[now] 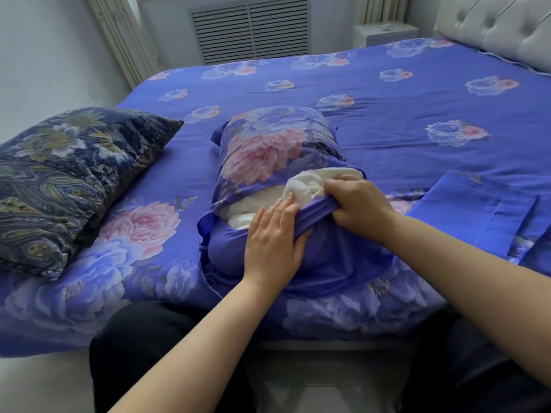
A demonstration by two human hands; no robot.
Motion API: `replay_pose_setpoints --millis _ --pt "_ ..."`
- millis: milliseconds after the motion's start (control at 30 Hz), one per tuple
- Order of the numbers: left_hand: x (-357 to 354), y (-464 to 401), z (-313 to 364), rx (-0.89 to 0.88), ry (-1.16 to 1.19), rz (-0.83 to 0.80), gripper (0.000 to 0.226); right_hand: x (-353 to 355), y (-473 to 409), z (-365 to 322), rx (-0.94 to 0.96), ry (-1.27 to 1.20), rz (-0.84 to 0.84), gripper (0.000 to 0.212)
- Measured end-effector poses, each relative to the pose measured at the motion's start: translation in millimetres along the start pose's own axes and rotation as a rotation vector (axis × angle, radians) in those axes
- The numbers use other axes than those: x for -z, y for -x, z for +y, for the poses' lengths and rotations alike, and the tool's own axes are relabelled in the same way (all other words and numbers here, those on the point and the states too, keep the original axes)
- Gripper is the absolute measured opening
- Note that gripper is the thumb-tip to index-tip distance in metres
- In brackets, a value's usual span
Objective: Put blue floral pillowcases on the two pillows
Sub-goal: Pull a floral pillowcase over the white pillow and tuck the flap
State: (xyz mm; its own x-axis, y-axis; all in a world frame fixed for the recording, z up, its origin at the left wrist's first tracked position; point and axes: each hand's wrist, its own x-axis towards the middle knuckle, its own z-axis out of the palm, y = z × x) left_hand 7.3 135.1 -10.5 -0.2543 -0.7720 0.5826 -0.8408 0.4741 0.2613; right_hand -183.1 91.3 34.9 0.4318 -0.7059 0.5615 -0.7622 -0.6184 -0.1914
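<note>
Bedroom, bed under a blue floral sheet, vent at 12 o'clock. Centre: one white pillow, mostly inside a blue floral pillowcase with big pink peonies; white end exposed at the opening. Right hand grips the bunched case edge. Left hand lies flat on the case, fingers straight. Second pillow, dark navy paisley, at 9 o'clock. One spare folded pillowcase at 3 o'clock.
</note>
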Motion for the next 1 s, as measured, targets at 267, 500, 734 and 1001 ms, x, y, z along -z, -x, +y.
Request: replay_pose_setpoints --millis 267,500,734,1001 --pt "15 -46 1 -0.038 -0.076 0.119 0.008 24 -25 -5 -0.271 -0.184 -0.474 0.035" --pt "15 -77 -19 0.223 -0.222 -0.263 0.021 45 -44 -10 -0.387 -0.302 -0.630 0.032" --pt "19 -95 -38 0.254 -0.232 -0.363 0.040 35 -63 -27 -0.491 -0.250 -0.760 0.044" --pt "0 -73 -40 0.131 -0.269 -0.427 0.058 29 -26 -6 -0.520 0.067 -0.536 0.033"
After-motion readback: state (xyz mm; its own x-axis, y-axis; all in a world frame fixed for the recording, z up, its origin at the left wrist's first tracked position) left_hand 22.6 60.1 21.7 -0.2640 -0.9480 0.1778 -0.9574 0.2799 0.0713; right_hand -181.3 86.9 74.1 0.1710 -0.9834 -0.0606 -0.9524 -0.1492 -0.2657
